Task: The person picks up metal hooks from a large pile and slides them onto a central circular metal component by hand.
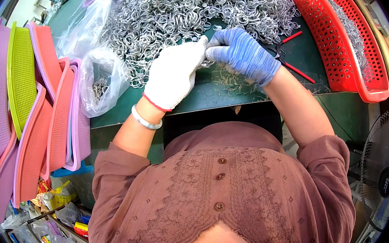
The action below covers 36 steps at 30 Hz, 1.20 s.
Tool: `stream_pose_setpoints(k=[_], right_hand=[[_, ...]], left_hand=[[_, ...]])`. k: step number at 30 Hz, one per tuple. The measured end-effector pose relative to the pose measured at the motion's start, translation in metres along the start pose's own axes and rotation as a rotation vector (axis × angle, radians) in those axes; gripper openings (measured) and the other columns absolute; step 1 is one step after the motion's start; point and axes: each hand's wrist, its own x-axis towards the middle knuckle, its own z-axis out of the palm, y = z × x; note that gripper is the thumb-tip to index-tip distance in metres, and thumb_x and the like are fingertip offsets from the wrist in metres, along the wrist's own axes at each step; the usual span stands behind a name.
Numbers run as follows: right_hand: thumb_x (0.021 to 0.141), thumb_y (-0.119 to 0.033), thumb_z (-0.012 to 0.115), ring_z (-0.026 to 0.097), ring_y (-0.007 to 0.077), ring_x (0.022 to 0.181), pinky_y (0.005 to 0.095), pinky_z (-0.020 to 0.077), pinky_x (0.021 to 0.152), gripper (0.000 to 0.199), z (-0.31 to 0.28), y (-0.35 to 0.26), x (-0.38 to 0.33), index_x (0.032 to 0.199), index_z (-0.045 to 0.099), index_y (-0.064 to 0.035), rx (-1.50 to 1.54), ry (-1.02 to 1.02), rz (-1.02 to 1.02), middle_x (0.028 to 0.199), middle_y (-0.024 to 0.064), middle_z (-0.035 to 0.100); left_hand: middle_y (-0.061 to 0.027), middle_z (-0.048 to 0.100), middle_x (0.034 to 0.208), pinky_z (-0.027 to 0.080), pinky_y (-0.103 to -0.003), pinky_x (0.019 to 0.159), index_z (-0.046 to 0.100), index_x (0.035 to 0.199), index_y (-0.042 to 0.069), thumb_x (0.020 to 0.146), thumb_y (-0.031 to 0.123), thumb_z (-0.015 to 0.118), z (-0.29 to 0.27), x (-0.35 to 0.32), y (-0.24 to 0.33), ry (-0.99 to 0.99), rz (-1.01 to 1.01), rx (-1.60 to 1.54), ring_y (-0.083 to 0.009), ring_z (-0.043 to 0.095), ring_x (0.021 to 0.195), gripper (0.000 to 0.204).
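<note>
My left hand (173, 74), in a white knitted glove with a red cuff edge, is closed with its fingertips pinched. Against it, my right hand (245, 55), in a blue striped glove, pinches at the same spot. A small grey metal piece (205, 64) shows just below the meeting fingers; its exact shape is mostly hidden by the gloves. Beyond both hands spreads a large heap of grey metal ring-shaped parts (182, 13). Pliers with red handles (299, 72) lie on the green table (216, 93) right of my right hand.
A red perforated basket (328, 45) with metal parts stands at the right. Clear plastic bags (97, 80) sit at the table's left, one holding parts. Stacked coloured baskets (35, 147) rise at far left. A fan (378, 174) stands at the right. Small scraps litter the table's near edge.
</note>
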Motion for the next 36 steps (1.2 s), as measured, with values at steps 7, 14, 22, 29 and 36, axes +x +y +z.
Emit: stream_pose_setpoints(k=[7,14,22,29,36], right_hand=[[0.085,-0.019,0.064,0.052,0.0081,0.047,0.0215,0.0418,0.041,0.018,0.002,0.007,0.004,0.086,0.063,-0.0018,0.357,-0.051,0.086,0.064,0.0033,0.057],[0.089,-0.019,0.061,0.057,0.0084,0.053,0.0206,0.0462,0.044,0.019,-0.005,0.019,0.007,0.094,0.064,-0.0004,0.355,0.002,-0.007,0.07,0.0043,0.061],[0.09,-0.016,0.06,0.058,0.0094,0.058,0.024,0.0501,0.055,0.02,-0.003,0.007,0.001,0.102,0.064,-0.0005,0.054,-0.036,-0.083,0.077,0.0061,0.064],[0.091,-0.009,0.056,0.053,0.0062,0.068,0.0231,0.0467,0.062,0.017,0.004,0.012,-0.002,0.105,0.062,-0.0023,-0.047,0.018,-0.333,0.083,0.0007,0.06],[0.091,-0.012,0.056,0.053,0.0073,0.063,0.0229,0.0466,0.06,0.019,0.0,0.011,-0.003,0.106,0.062,-0.002,0.096,-0.082,-0.188,0.077,0.0011,0.058]], left_hand=[[-0.0145,0.066,0.094,0.052,-0.031,0.073,0.057,0.121,0.001,0.081,-0.002,0.059,0.015,-0.011,0.002,0.11,-0.244,-0.362,-0.0252,0.067,0.081,0.04],[-0.0057,0.066,0.086,0.05,-0.026,0.072,0.056,0.122,0.003,0.08,0.007,0.069,0.01,-0.008,0.017,0.184,-0.644,-0.913,-0.0118,0.063,0.079,0.045],[-0.009,0.06,0.076,0.047,-0.035,0.063,0.067,0.092,0.006,0.075,0.034,0.075,-0.01,0.003,0.025,-0.021,-0.428,-0.279,-0.0255,0.059,0.069,0.033],[-0.009,0.059,0.072,0.045,-0.035,0.061,0.069,0.091,0.008,0.073,0.034,0.077,-0.011,0.0,0.017,-0.014,-0.273,-0.068,-0.0251,0.057,0.066,0.033],[-0.008,0.059,0.069,0.046,-0.033,0.06,0.068,0.08,0.007,0.069,0.03,0.08,-0.015,0.0,0.019,-0.056,-0.318,-0.157,-0.0237,0.057,0.064,0.028]])
